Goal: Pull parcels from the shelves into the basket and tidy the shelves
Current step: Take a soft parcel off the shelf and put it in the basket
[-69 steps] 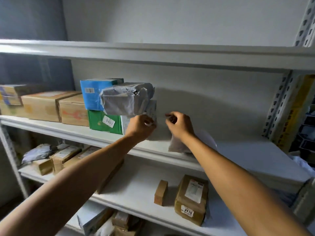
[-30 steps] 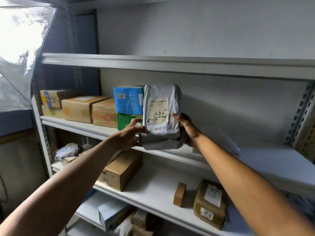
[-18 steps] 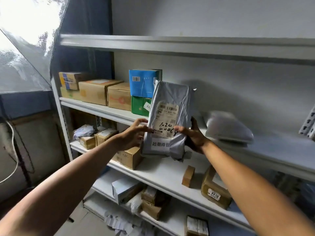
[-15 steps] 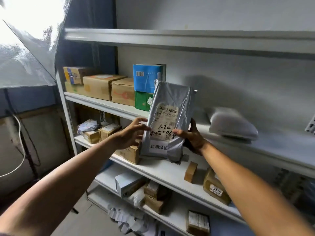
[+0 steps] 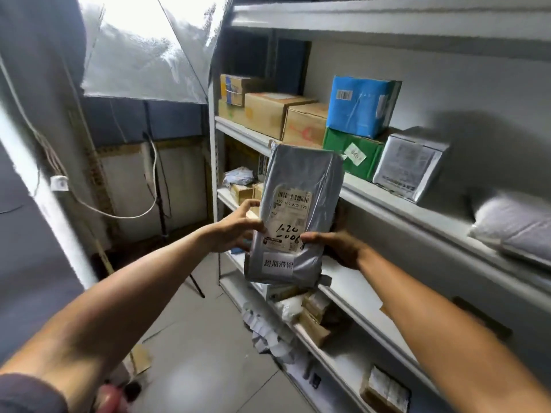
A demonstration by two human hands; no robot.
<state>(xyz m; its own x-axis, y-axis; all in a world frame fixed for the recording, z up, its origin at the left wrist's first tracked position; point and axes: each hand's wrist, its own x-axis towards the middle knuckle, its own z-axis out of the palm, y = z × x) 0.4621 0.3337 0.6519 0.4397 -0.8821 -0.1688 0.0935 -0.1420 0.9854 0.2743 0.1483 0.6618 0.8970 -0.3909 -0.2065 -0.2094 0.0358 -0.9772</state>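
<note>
A grey plastic mailer parcel (image 5: 301,186) with a white barcode label and handwritten numbers stands upright in the air in front of the shelves. My left hand (image 5: 237,231) grips its left edge, thumb on the label. On the right edge my right hand (image 5: 335,245) holds it, thumb on the front and fingers behind. The white metal shelf unit (image 5: 387,204) fills the right side. No basket is in view.
The upper shelf carries brown cartons (image 5: 272,113), a blue box (image 5: 362,104) on a green box (image 5: 351,152), a grey wrapped box (image 5: 410,168) and a flat grey bag (image 5: 515,225). Lower shelves hold small cartons and bags. Grey floor (image 5: 208,353) lies open to the left.
I lifted the grey parcel off the stack, turned it upright with the label facing me, and drew it away from the shelf and down. My view has swung left.
</note>
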